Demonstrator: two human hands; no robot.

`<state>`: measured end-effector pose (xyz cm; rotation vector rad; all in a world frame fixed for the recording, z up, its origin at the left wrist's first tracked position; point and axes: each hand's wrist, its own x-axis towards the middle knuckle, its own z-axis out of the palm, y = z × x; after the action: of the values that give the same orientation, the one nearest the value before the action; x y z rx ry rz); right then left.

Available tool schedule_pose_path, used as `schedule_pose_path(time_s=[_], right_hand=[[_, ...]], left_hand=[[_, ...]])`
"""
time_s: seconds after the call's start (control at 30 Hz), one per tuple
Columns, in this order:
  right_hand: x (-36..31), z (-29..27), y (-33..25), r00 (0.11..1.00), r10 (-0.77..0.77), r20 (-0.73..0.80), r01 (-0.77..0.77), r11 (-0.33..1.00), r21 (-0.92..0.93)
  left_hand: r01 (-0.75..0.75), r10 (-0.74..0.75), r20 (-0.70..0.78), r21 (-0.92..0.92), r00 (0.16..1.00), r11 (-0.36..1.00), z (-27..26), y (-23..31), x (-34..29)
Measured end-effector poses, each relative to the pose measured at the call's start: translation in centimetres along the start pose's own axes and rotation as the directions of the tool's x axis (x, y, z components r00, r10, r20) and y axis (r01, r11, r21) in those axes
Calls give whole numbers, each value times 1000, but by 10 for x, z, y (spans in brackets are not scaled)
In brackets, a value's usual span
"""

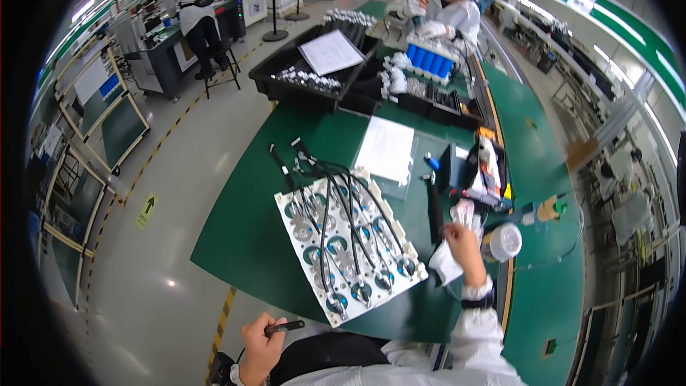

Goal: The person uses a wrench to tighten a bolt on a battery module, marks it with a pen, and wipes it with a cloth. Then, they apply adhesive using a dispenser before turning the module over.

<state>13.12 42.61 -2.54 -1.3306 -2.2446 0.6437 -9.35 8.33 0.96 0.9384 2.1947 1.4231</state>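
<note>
My left hand (pixel 259 347) is closed around a dark marker pen (pixel 284 327) just off the near edge of the green table (pixel 236 243). On the table in front of me lies a white battery module (pixel 343 236) with round cells in a white frame. Several black cables (pixel 355 225) run across its top, and some connector ends reach past its far side. To the right, my right hand (pixel 466 250) has its fingertips pinched together beside a crumpled white cloth (pixel 446 266). What the fingers hold, if anything, is too small to make out.
A white jar (pixel 504 241) stands right of my hand. Beyond are a black-handled tool (pixel 434 211), an open box of supplies (pixel 489 175) and a paper sheet (pixel 386 149). Black bins (pixel 268 89) sit farther back. Across the table a co-worker (pixel 457 11) handles a blue-celled module (pixel 431 63).
</note>
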Motion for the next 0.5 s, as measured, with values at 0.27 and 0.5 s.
schedule_pose_path(time_s=[0.27, 0.5], right_hand=[[54, 40, 30, 990, 2, -138, -30, 979, -202], [53, 55, 47, 882, 415, 226, -438, 897, 64]], left_hand=[[67, -66, -29, 32, 997, 997, -10, -18, -11], [91, -90, -35, 54, 995, 994, -5, -17, -13]])
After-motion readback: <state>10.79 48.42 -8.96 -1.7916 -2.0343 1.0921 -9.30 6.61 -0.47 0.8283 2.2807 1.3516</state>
